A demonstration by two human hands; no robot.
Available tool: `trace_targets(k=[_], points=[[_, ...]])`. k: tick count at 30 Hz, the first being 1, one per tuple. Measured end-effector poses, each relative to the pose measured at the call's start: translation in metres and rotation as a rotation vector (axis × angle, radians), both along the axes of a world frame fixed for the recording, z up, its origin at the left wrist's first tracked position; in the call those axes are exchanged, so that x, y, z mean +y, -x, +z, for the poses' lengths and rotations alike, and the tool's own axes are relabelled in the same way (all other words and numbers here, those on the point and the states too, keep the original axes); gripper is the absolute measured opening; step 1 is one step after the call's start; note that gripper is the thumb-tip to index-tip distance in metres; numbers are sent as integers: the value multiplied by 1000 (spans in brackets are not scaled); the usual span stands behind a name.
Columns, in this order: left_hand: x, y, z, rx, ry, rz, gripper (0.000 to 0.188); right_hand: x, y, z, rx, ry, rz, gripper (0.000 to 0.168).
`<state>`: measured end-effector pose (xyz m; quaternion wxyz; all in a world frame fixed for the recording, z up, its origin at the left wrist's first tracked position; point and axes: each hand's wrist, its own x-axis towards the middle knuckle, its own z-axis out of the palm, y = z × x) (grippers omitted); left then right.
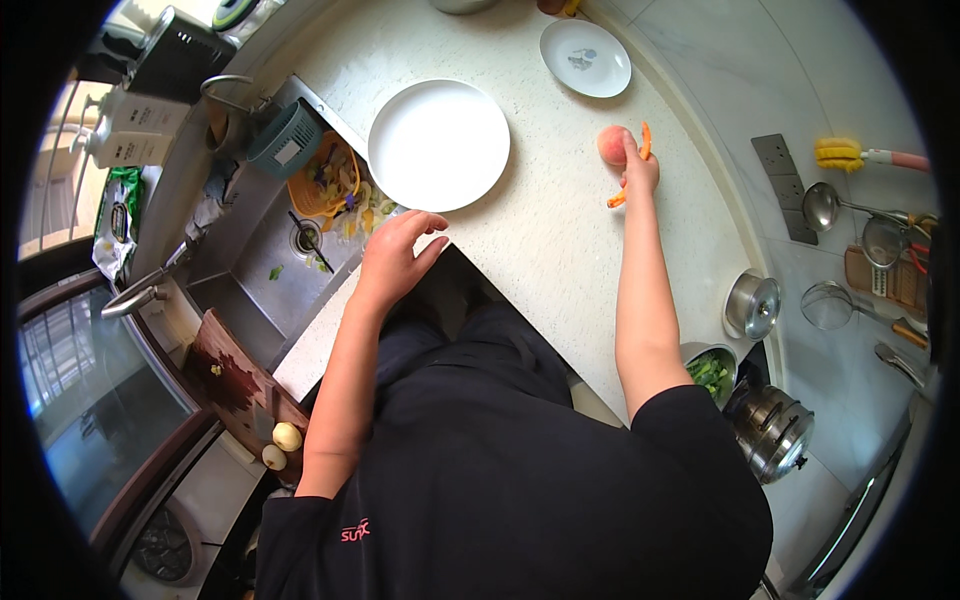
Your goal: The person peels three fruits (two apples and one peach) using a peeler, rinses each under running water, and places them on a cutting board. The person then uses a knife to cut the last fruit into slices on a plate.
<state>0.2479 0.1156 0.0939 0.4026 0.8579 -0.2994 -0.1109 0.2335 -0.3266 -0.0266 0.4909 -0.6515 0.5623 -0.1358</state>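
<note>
My right hand [640, 174] reaches far over the counter and is closed around a slender orange object [646, 137], whose ends show above and below the fingers. What it is exactly is too small to tell. Against the fingers sits a pinkish peach [612, 145]; whether the hand grips it too is unclear. My left hand [401, 255] hovers at the counter's front edge by the sink, fingers curved and apart, holding nothing. Just beyond it stands a large round white plate [439, 146]. A smaller plate with a grey print [585, 58] lies beyond the peach.
Left is a steel sink [259, 259] with an orange basket [307, 187], peelings and a teal basket [286, 139]. A wooden cutting board [225, 375] holds a cleaver and peeled round produce [286, 436]. Pots [750, 304] and a bowl of greens [709, 371] stand right.
</note>
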Motion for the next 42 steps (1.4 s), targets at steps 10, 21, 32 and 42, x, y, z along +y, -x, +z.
trace_targets(k=[10,21,32,42], points=[[14,-14,-12,548,335,138,28,120,21,54,-542,-294,368,58],[114,-22,16,956,733,282,82,343,-2,164,-440,-205,1084,86],[230,-21,24,595,1010,498,118,447,-54,214,-363,-87,1428,50],[250,-40,38,263,1052,733,86,518,-51,206,-373,289,1419,45]])
